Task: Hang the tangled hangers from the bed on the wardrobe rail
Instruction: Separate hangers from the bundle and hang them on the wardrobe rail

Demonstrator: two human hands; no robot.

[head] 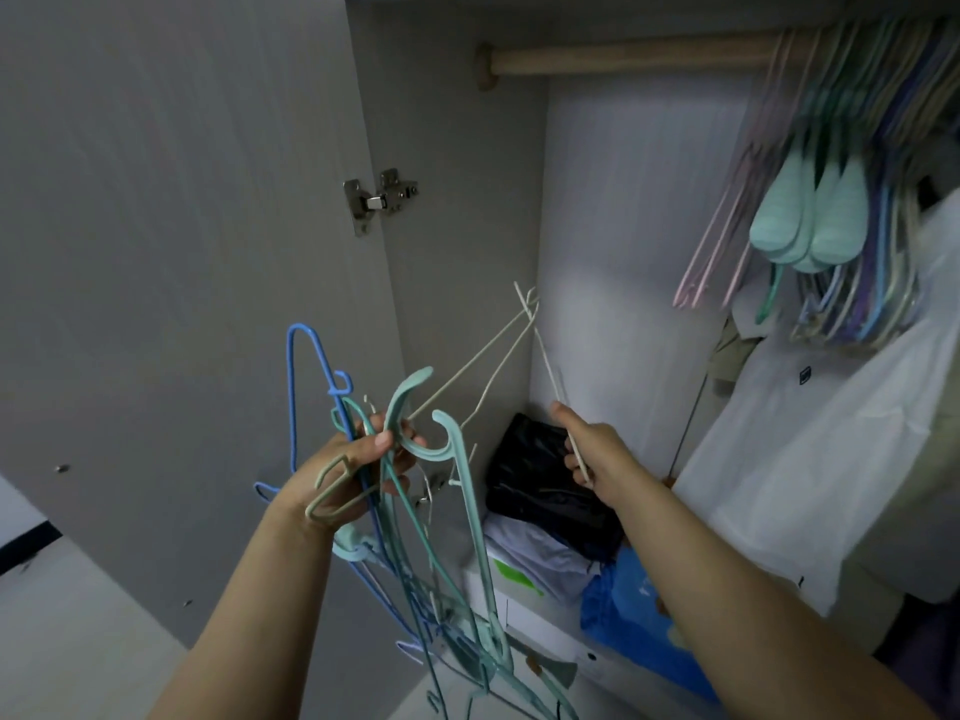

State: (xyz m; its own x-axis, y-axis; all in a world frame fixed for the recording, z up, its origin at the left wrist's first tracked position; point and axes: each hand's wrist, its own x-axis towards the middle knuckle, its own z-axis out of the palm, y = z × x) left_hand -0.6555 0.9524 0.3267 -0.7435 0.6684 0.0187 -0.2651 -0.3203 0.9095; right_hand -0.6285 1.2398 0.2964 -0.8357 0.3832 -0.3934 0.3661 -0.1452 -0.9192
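The tangled bundle of thin teal, blue and beige plastic-coated hangers (pixel 415 511) hangs in front of the open wardrobe, below and left of the rail. One thin cream wire hanger (pixel 498 356) is partly drawn out of it, angled up and to the right, its lower ends apparently caught in the bundle.

Step in hand, by judgement: separating a single hanger from the tangle before hanging it. The next move calls for freeing the cream hanger completely, then lifting its hook onto the bare left stretch of the round pale wooden wardrobe rail (pixel 623 57).

The left hand (pixel 353 459) is closed round the bundle near the hooks, fingers curled about several strands. The right hand (pixel 597 449) pinches one arm of the cream hanger, held apart from the left.

A blurred row of pastel hangers (pixel 857 174) already occupies the right end of the rail, above a white garment (pixel 831 459). Dark and blue folded clothing (pixel 561 491) lies on the wardrobe floor. The grey door (pixel 156 252) stands open at left.
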